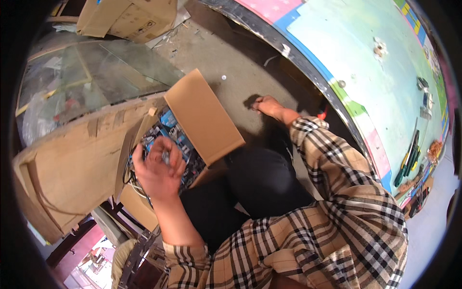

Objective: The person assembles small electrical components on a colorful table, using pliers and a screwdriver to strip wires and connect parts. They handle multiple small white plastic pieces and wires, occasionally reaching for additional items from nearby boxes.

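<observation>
My left hand [161,168] hovers over an open cardboard box [204,118]. Its fingers are loosely bent and apart, and I see no object gripped in them. Inside the box lie many small blue and black packages [179,135], partly covered by that hand. Away to the right, my right hand [268,107] reaches down toward the grey floor [211,58], beside the table's edge. Its fingers are drawn together by a dark patch on the floor. Whatever they hold, if anything, is too small to make out.
A wooden board structure [77,168] stands left of the box, with glass sheets [110,67] behind it. Another carton [127,21] is at the far left. The colourful table [346,43] on the right carries green-handled tools [410,161]. A small white round piece [224,77] lies on the floor.
</observation>
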Demonstrator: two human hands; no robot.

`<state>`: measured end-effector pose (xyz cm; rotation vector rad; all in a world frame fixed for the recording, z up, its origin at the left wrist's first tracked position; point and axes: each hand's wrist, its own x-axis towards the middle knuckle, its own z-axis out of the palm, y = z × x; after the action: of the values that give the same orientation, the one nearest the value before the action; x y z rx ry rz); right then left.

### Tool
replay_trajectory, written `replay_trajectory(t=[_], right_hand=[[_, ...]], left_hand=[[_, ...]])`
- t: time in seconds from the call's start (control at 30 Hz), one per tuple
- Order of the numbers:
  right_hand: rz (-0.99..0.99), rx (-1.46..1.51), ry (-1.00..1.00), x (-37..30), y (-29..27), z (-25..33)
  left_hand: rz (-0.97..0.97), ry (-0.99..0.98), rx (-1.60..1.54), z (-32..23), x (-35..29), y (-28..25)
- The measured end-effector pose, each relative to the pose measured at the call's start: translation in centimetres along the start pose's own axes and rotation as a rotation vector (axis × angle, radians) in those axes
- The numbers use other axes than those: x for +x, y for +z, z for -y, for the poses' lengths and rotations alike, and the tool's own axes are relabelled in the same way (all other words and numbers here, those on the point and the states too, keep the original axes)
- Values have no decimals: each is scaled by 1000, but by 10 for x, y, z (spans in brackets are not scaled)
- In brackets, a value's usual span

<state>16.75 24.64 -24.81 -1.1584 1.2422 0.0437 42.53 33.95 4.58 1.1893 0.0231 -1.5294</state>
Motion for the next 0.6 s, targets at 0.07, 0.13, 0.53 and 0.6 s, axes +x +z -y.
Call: replay_trajectory(t=[0.07, 0.13, 0.53, 0.6], right_hand=[[-125, -136, 50, 33, 6, 31], [-218, -311, 63, 47, 17, 32], [-323, -803, -175, 123, 28, 43], [-229, -860, -80, 117, 28, 45]], left_hand=[[38, 9, 22, -7, 3, -4], [-8, -21, 8, -3, -14, 2], [-166, -110, -262, -13, -31, -1], [-167, -127, -269, -15, -33, 0]])
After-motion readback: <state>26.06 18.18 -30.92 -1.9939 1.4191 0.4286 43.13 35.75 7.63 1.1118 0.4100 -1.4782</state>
